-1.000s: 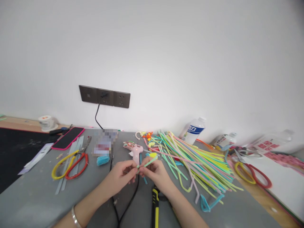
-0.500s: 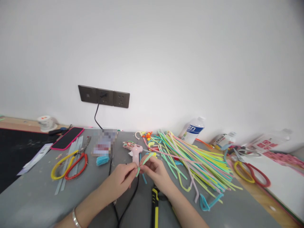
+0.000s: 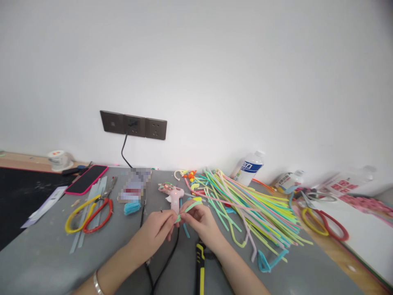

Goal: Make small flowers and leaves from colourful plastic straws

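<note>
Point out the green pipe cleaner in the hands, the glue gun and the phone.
Green pipe cleaner (image 3: 192, 205): head view, the stretch rising over the right hand.
Glue gun (image 3: 175, 198): head view, its pink body.
Phone (image 3: 87, 179): head view, middle of its dark screen.

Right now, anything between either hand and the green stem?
Nothing visible. The left hand and right hand both have fingers on the green stem. The glue gun lies just beyond the fingertips, and the stem pile is off to the right.
</note>
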Demonstrator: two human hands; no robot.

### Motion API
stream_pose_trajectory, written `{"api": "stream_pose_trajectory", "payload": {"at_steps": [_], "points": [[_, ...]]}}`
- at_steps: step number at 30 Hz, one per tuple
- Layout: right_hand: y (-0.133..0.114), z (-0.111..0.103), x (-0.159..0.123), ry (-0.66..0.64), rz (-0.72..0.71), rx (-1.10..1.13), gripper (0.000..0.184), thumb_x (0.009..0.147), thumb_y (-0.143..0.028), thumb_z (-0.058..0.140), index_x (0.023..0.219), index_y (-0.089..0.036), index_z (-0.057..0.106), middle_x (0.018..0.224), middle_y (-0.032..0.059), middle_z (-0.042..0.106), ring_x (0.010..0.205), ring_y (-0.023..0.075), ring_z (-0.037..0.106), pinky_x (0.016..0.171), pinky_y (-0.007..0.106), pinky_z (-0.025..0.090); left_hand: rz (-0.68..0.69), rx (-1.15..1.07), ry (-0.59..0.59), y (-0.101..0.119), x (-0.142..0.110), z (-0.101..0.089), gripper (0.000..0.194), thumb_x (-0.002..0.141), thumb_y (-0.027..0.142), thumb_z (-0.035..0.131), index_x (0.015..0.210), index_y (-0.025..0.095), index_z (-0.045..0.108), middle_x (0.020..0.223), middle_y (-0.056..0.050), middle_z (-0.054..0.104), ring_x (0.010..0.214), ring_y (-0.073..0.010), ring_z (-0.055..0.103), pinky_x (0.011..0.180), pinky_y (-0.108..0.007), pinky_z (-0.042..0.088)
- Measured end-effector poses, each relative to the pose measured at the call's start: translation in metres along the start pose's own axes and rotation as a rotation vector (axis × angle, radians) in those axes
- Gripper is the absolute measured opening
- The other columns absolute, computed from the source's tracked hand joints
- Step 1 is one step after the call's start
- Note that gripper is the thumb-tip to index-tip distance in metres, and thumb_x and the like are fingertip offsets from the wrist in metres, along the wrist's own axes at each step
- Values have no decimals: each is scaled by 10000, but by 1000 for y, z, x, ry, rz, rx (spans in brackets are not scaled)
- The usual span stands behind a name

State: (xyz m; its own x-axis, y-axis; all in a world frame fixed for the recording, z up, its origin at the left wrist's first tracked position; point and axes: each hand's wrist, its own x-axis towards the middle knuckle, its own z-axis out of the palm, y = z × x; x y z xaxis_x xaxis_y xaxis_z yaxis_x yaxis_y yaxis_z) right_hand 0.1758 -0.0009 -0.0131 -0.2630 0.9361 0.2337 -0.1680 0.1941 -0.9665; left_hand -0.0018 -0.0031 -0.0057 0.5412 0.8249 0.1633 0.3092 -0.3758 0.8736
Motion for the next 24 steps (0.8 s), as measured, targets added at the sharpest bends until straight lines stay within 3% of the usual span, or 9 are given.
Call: {"api": "stream_pose_trajectory", "payload": {"at_steps": [7,13,16,21,24], "points": [[-1,0,-2,-14,48,-13,271,803,-436,702,797,-192,586,718,-2,580,636,140,583,641,270,495,-185,-272,-24,-1,3,3,501,913,619,350,709,187,502,523,38,477,474,-132,477,504,-233,372],[-3,2,-3,-70,66,50,257,805,-426,705,831,-193,601,702,-7,603,613,133,584,624,264,497,-218,-371,-72,0,4,5,542,882,672,365,671,184,468,538,53,418,448,-100,415,461,-221,334],[-3,1,-3,-51,92,55,268,801,-433,711,802,-186,606,670,-14,600,588,128,575,610,260,490,-185,-398,-67,0,5,4,501,900,624,399,727,167,513,575,45,455,485,-101,450,487,-217,373],[-1,0,-2,7,133,59,307,780,-455,728,791,-171,612,686,-15,597,584,115,562,595,244,470,-149,-467,6,-1,7,1,300,774,413,706,881,166,574,786,-3,613,679,-136,582,553,-208,447],[0,0,-2,5,113,65,313,786,-458,723,785,-168,604,679,-18,591,581,110,553,585,235,461,-157,-494,42,-5,9,0,241,752,328,729,867,155,608,769,-11,660,677,-139,602,571,-215,464]]}}
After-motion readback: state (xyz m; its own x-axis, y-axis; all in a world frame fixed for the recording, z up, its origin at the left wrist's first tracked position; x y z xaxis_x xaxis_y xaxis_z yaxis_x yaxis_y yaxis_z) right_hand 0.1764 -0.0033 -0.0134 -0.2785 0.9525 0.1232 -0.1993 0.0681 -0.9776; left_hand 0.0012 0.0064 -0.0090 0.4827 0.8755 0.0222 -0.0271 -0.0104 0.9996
